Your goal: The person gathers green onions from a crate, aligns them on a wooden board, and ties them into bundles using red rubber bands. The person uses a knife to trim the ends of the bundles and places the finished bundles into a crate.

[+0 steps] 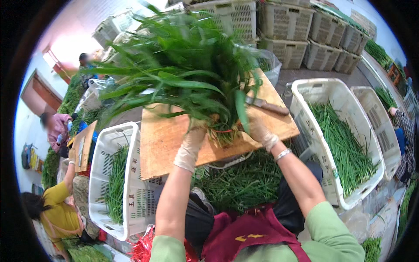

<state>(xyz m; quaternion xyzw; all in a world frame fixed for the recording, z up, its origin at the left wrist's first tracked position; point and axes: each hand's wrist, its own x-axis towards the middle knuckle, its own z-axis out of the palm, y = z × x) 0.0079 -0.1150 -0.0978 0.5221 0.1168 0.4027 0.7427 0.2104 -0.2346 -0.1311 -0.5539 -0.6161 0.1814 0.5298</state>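
Both my hands wear pale thin gloves. My left hand (193,140) and my right hand (260,131) grip the lower end of a large bunch of long green leafy vegetables (196,72) from either side. A red tie (223,131) shows around the bunch near its cut ends. The leaves fan up and away to the left, partly blurred, over a wooden cutting board (163,140). On the board's right side lies a knife with a wooden handle (275,108), its blade partly hidden by leaves. My fingertips are mostly hidden.
A white plastic crate (131,177) with greens stands left, another (334,173) right. Loose greens (235,180) lie below the board, red ties (144,245) at lower left. Stacked crates (284,23) stand behind. Co-workers sit left, one near a board with a knife (81,152); another works far right.
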